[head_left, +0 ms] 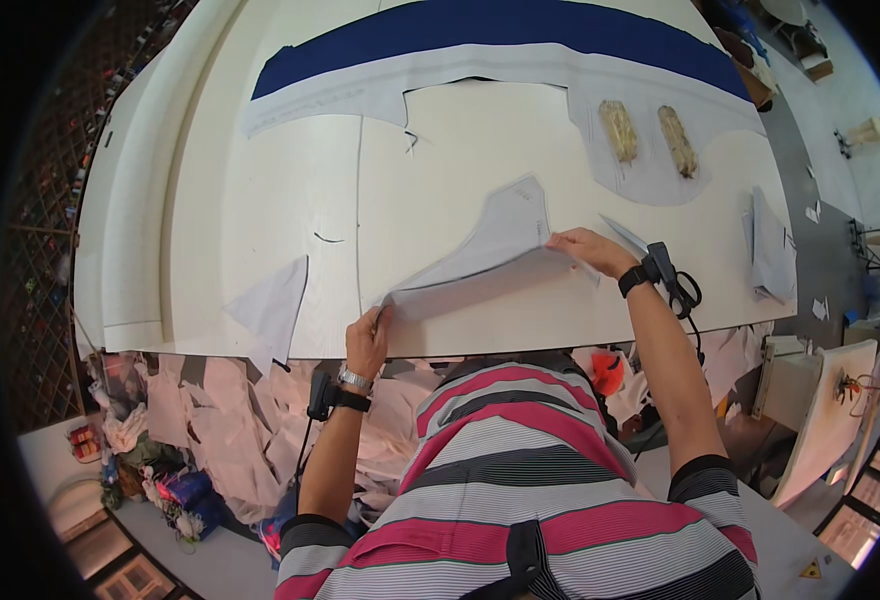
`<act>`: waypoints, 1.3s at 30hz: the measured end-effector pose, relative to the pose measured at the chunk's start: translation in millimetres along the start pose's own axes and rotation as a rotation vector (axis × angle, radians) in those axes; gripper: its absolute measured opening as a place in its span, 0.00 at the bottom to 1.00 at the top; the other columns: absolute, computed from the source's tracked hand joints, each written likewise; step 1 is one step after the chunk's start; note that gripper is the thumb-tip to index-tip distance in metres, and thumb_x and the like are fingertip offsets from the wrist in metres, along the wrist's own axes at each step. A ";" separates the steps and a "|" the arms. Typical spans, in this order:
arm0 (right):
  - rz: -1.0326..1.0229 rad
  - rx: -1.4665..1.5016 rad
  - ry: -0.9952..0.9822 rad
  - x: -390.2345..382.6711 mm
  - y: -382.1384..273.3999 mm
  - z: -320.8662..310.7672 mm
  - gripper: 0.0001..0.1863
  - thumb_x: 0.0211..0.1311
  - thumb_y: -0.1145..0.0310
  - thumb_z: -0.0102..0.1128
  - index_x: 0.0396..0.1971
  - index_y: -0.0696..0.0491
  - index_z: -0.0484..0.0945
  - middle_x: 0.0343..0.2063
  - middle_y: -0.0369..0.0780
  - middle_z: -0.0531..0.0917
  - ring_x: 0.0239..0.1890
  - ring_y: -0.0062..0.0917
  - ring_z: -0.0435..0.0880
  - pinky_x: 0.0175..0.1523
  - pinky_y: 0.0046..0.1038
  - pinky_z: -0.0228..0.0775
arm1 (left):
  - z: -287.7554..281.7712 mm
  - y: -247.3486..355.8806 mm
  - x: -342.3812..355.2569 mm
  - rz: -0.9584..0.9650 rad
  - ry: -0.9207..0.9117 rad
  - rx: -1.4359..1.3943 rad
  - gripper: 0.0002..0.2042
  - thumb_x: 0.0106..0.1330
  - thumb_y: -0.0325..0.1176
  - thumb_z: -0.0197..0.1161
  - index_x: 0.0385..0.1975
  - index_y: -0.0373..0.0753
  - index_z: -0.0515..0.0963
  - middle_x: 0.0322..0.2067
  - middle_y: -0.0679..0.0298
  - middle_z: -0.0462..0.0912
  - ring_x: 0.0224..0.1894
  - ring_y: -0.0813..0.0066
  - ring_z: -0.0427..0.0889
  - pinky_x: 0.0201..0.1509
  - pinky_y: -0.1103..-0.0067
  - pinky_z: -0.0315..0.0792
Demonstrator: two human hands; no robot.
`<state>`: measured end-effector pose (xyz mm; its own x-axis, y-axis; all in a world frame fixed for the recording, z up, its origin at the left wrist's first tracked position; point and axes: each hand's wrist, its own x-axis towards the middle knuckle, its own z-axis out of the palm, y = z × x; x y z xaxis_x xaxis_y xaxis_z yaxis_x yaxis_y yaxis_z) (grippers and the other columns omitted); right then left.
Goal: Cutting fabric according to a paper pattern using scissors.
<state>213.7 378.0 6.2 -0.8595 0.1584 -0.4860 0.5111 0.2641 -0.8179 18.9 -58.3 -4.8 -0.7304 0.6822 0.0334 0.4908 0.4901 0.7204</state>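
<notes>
At the near edge of the white table (260, 190), we reach out with both arms. Our left hand (366, 342) pinches the near corner of a pale paper pattern piece (490, 245); our right hand (588, 250), wrist bent, has its fingers closed on the far side. We count one blue cloth strip (500, 30), two tan weights (619, 130), one stack of paper pieces (770, 250).

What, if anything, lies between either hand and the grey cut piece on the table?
Nothing visible. The left hand pinches the grey piece at its near corner by the table edge; the right hand grips its far right edge. Scissors lie just beyond the right hand.
</notes>
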 end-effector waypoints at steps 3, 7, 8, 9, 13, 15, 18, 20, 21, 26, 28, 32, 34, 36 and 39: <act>0.152 0.343 0.013 11.8 23.4 -13.9 0.35 0.86 0.41 0.38 0.52 0.60 0.83 0.45 0.44 0.90 0.41 0.27 0.86 0.49 0.30 0.76 | 7.4 -1.9 13.2 -0.221 0.041 0.003 0.19 0.80 0.42 0.61 0.33 0.31 0.80 0.20 0.45 0.76 0.21 0.44 0.75 0.28 0.60 0.67; 0.104 0.809 0.069 5.1 23.7 1.5 0.37 0.87 0.40 0.34 0.58 0.62 0.77 0.45 0.45 0.89 0.44 0.28 0.86 0.51 0.31 0.78 | 11.0 -12.1 17.4 -0.272 0.036 0.117 0.20 0.78 0.45 0.62 0.32 0.31 0.81 0.22 0.43 0.79 0.24 0.40 0.78 0.30 0.58 0.69; 0.067 0.736 0.250 2.5 25.9 8.7 0.35 0.87 0.42 0.37 0.58 0.62 0.77 0.46 0.45 0.89 0.45 0.28 0.86 0.52 0.33 0.78 | 11.7 -12.6 18.5 -0.272 0.039 0.126 0.21 0.77 0.46 0.62 0.32 0.31 0.81 0.22 0.42 0.79 0.25 0.39 0.79 0.31 0.57 0.70; 0.030 0.659 0.426 -0.5 24.1 19.4 0.32 0.87 0.44 0.41 0.58 0.62 0.77 0.46 0.45 0.89 0.47 0.28 0.86 0.53 0.35 0.79 | 11.9 -14.1 18.0 -0.272 0.042 0.125 0.21 0.77 0.46 0.62 0.32 0.31 0.81 0.22 0.42 0.79 0.25 0.39 0.79 0.31 0.57 0.70; -0.380 -0.353 0.853 -21.6 -11.7 83.6 0.17 0.77 0.66 0.59 0.58 0.58 0.78 0.41 0.47 0.85 0.43 0.36 0.85 0.50 0.34 0.79 | 9.1 -11.4 20.5 -0.288 0.023 0.138 0.21 0.77 0.45 0.61 0.30 0.30 0.78 0.21 0.44 0.78 0.24 0.44 0.76 0.31 0.59 0.69; -0.625 -0.663 0.720 -23.0 -37.7 116.1 0.22 0.69 0.68 0.64 0.59 0.60 0.78 0.39 0.46 0.82 0.42 0.39 0.84 0.49 0.34 0.79 | 5.9 -10.1 21.1 -0.326 -0.021 0.161 0.20 0.76 0.46 0.62 0.33 0.31 0.81 0.24 0.41 0.81 0.29 0.37 0.81 0.34 0.56 0.72; -0.708 -0.856 0.499 -13.9 -48.5 162.3 0.27 0.67 0.64 0.67 0.62 0.63 0.77 0.40 0.44 0.82 0.43 0.36 0.84 0.50 0.35 0.79 | 5.6 -10.2 21.1 -0.333 -0.021 0.160 0.20 0.76 0.45 0.62 0.33 0.31 0.81 0.25 0.41 0.81 0.30 0.36 0.81 0.34 0.56 0.72; -0.613 -0.846 0.346 -5.3 -46.1 184.8 0.33 0.66 0.60 0.69 0.65 0.65 0.75 0.40 0.43 0.82 0.42 0.34 0.84 0.49 0.34 0.79 | 5.5 -11.1 21.7 -0.334 -0.032 0.132 0.20 0.75 0.45 0.61 0.31 0.30 0.81 0.24 0.41 0.81 0.29 0.38 0.80 0.34 0.57 0.72; -0.612 -0.844 0.347 -3.5 -43.4 188.4 0.33 0.66 0.60 0.69 0.65 0.65 0.75 0.40 0.43 0.82 0.42 0.34 0.84 0.49 0.34 0.79 | 4.3 -10.4 22.4 -0.334 -0.033 0.135 0.20 0.75 0.45 0.61 0.31 0.30 0.81 0.24 0.41 0.81 0.29 0.38 0.80 0.34 0.57 0.72; -0.573 -0.849 0.392 -3.9 -42.7 195.0 0.34 0.66 0.56 0.71 0.62 0.66 0.75 0.37 0.44 0.84 0.42 0.35 0.86 0.48 0.35 0.80 | -9.4 -11.9 14.2 -0.432 -0.006 -0.182 0.23 0.73 0.44 0.66 0.26 0.25 0.81 0.16 0.53 0.80 0.18 0.72 0.77 0.24 0.67 0.68; -0.510 -0.774 0.443 -5.6 -45.4 195.2 0.34 0.65 0.56 0.72 0.61 0.65 0.76 0.36 0.44 0.85 0.41 0.36 0.87 0.45 0.36 0.81 | -12.8 36.8 31.2 -0.385 -0.035 -0.285 0.23 0.73 0.44 0.67 0.25 0.24 0.82 0.15 0.57 0.80 0.18 0.77 0.76 0.23 0.69 0.66; -0.399 -0.516 0.618 3.6 -59.0 210.2 0.25 0.63 0.57 0.72 0.50 0.63 0.83 0.29 0.44 0.87 0.33 0.40 0.89 0.38 0.39 0.81 | -28.9 135.7 56.8 -0.217 -0.144 -0.462 0.15 0.77 0.37 0.67 0.35 0.27 0.86 0.28 0.63 0.87 0.33 0.81 0.83 0.38 0.76 0.75; -0.261 -0.269 0.612 9.5 -52.3 207.2 0.21 0.65 0.57 0.71 0.42 0.62 0.85 0.26 0.44 0.87 0.29 0.40 0.88 0.36 0.38 0.80 | -24.3 162.1 62.2 -0.062 -0.171 -0.620 0.13 0.79 0.35 0.65 0.43 0.29 0.87 0.37 0.63 0.90 0.42 0.79 0.85 0.49 0.78 0.78; 0.025 0.229 0.525 12.9 -50.4 197.1 0.23 0.71 0.56 0.68 0.23 0.60 0.84 0.19 0.44 0.86 0.17 0.34 0.83 0.27 0.33 0.73 | -20.2 176.5 67.1 0.222 0.265 -0.557 0.10 0.81 0.31 0.62 0.53 0.33 0.84 0.52 0.58 0.88 0.56 0.74 0.84 0.61 0.75 0.75; 0.317 0.741 0.378 15.2 -45.1 174.1 0.23 0.74 0.54 0.68 0.23 0.58 0.82 0.19 0.43 0.85 0.15 0.26 0.79 0.20 0.29 0.65 | 6.2 139.2 62.7 -0.051 0.265 -0.712 0.13 0.80 0.31 0.63 0.58 0.33 0.80 0.57 0.58 0.84 0.57 0.70 0.83 0.61 0.73 0.76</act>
<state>177.4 202.8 -17.9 -0.5530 0.4577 -0.6961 0.4799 -0.5080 -0.7153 44.3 56.1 93.3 -0.8774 0.4715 0.0888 0.0943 -0.0120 0.9955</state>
